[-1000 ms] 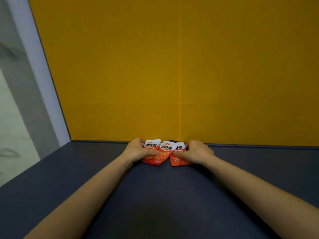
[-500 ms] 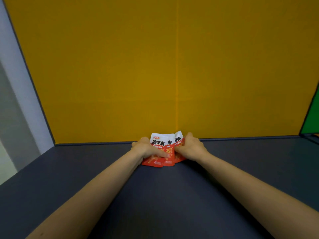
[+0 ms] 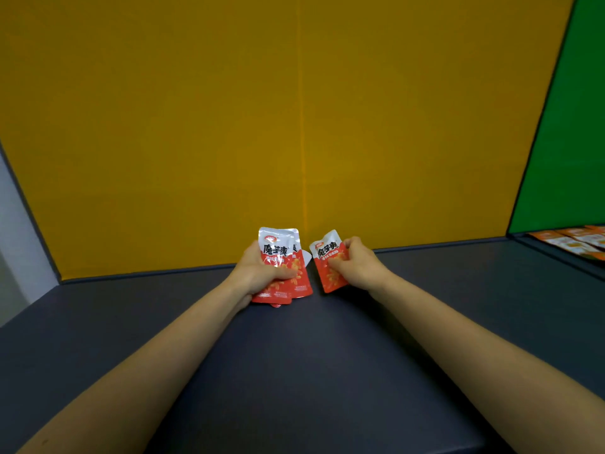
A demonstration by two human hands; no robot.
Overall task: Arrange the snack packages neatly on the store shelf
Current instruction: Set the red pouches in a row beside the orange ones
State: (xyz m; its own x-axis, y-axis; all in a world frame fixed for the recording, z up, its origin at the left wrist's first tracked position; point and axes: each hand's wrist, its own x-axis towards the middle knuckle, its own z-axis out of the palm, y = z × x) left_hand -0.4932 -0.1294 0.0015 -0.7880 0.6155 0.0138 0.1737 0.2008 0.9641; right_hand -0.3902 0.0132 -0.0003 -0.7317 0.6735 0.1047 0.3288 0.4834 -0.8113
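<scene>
My left hand (image 3: 258, 273) grips a small stack of red-and-white snack packets (image 3: 281, 257), held upright just above the dark shelf (image 3: 294, 371) near the yellow back wall. The thumb lies across the front packet; those behind it show only at their edges. A little to the right, my right hand (image 3: 358, 265) pinches a single packet of the same kind (image 3: 330, 257), tilted slightly. A narrow gap separates this packet from the stack.
The yellow back panel (image 3: 294, 126) rises straight behind the hands. A green panel (image 3: 573, 126) closes the right side, with several orange packets (image 3: 576, 242) lying on the neighbouring shelf at the far right. A grey-white post (image 3: 19, 231) borders the left.
The packets lay fanned on the shelf under both hands; now they are lifted upright. My right hand has pulled one packet away to the right, while the left keeps the others.
</scene>
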